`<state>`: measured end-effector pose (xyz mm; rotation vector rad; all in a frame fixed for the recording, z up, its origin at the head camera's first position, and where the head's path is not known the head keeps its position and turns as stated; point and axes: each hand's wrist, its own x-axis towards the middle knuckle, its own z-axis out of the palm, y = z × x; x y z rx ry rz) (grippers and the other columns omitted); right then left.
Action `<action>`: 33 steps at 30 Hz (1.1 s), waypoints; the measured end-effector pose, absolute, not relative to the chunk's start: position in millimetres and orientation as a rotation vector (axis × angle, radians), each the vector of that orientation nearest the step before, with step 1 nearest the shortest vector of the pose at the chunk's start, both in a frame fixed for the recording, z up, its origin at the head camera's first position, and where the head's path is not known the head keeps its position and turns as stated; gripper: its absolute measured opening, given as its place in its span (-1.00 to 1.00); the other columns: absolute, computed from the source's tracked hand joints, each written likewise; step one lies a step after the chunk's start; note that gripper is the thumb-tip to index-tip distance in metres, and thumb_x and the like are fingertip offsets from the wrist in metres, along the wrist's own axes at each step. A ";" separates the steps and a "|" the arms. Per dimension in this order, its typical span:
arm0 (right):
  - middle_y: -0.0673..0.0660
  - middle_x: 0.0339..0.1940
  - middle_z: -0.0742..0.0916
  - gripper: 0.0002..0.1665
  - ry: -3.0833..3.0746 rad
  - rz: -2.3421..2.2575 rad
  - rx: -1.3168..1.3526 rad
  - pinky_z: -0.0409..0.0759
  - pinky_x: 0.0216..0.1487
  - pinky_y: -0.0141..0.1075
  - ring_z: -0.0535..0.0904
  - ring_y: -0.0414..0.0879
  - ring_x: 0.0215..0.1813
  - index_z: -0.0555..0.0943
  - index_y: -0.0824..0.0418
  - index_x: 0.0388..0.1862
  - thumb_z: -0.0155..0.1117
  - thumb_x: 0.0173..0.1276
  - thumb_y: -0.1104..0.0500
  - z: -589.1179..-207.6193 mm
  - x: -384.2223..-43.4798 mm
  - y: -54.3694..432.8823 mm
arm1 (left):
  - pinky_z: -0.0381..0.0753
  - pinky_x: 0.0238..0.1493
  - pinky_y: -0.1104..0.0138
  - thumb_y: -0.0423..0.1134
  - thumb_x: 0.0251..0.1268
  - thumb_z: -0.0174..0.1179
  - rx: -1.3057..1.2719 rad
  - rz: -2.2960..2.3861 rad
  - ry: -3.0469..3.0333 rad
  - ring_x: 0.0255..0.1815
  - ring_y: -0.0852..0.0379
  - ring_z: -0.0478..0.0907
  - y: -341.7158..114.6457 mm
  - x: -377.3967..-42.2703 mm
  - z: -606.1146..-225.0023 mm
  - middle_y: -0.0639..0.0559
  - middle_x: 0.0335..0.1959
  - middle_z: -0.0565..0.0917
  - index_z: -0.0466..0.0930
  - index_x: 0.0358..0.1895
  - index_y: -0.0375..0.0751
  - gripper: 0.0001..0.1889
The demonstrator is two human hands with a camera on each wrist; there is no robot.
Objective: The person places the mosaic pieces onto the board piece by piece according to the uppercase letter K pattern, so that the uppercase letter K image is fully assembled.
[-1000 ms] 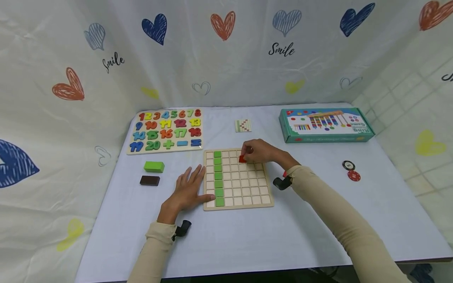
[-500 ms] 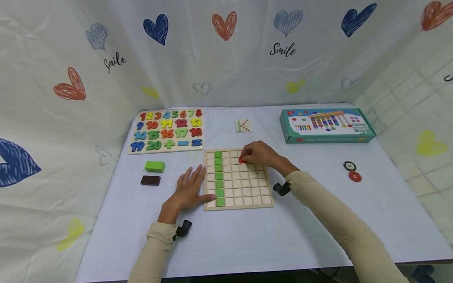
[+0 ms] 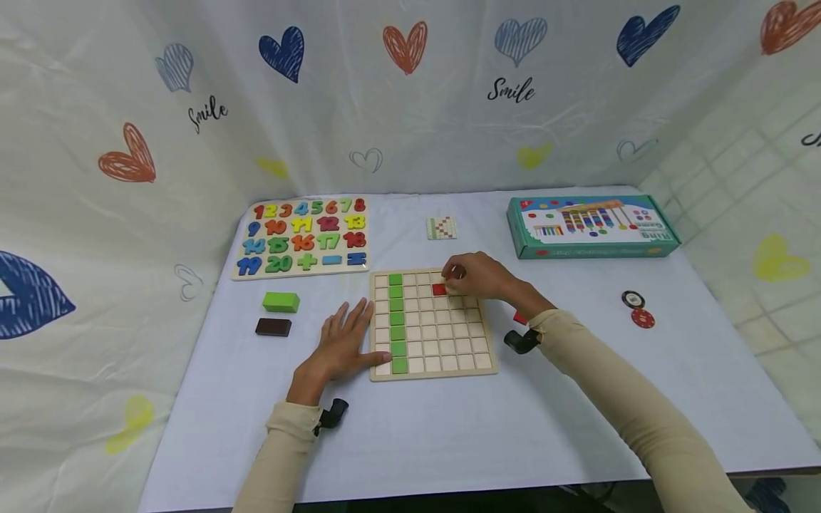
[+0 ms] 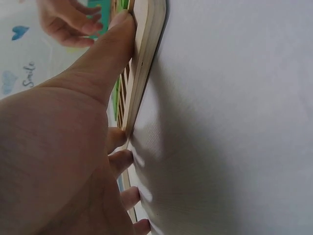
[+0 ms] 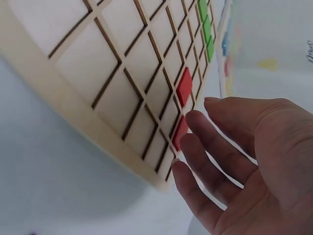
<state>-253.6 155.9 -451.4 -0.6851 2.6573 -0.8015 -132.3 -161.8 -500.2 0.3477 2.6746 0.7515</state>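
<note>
A wooden grid board (image 3: 436,378) with pale squares lies mid-table, a column of green tiles (image 3: 398,333) near its left side. My left hand (image 3: 341,343) rests with spread fingers along the left edge, its thumb (image 4: 105,56) over the near corner. Over the far right of the board hovers my right hand (image 3: 479,276), fingers loosely bent and nothing between them. Just left of its fingertips, a red tile (image 3: 439,289) sits in a square. The right wrist view shows a second red tile (image 5: 180,133) in the grid, which the hand hides from the head view.
Beside my right wrist a red piece (image 3: 520,318) partly shows. A number puzzle (image 3: 297,274), green block (image 3: 280,302) and dark block (image 3: 272,327) lie left. A pattern card (image 3: 441,228) and green box (image 3: 596,249) are behind, two round chips (image 3: 643,318) at right.
My right hand has let go of the red tile, now in a square, and drawn slightly back to the right. The red piece by the wrist shows again. My left hand has stayed put.
</note>
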 end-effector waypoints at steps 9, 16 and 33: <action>0.17 -0.06 0.80 -0.74 2.657 -0.747 -0.609 0.71 -0.03 -0.07 0.71 0.07 -0.01 0.74 0.25 0.05 0.41 0.49 0.14 -439.9 -252.5 211.6 | -0.30 0.66 -0.28 0.23 0.30 0.45 0.360 0.707 2.677 0.77 -0.31 -0.36 -161.8 -131.2 -494.3 -0.14 0.80 -0.14 -0.16 0.76 -0.19 0.21; 0.26 0.06 0.73 -0.60 2.539 -0.524 -0.443 0.72 0.03 0.01 0.63 0.13 0.05 0.67 0.29 0.10 0.50 0.40 0.10 -424.7 -243.5 256.9 | -0.32 0.67 -0.27 0.23 0.31 0.44 0.356 0.704 2.665 0.78 -0.30 -0.38 -160.5 -130.9 -494.3 -0.12 0.80 -0.16 -0.18 0.77 -0.18 0.21; 0.31 0.19 0.61 -0.57 2.369 -0.503 -0.400 0.68 0.13 0.09 0.45 0.28 0.28 0.68 0.15 0.02 0.65 0.20 0.15 -436.9 -239.7 293.9 | -0.31 0.67 -0.28 0.25 0.32 0.43 0.359 0.688 2.667 0.78 -0.30 -0.38 -160.6 -132.1 -492.2 -0.12 0.80 -0.16 -0.18 0.76 -0.18 0.21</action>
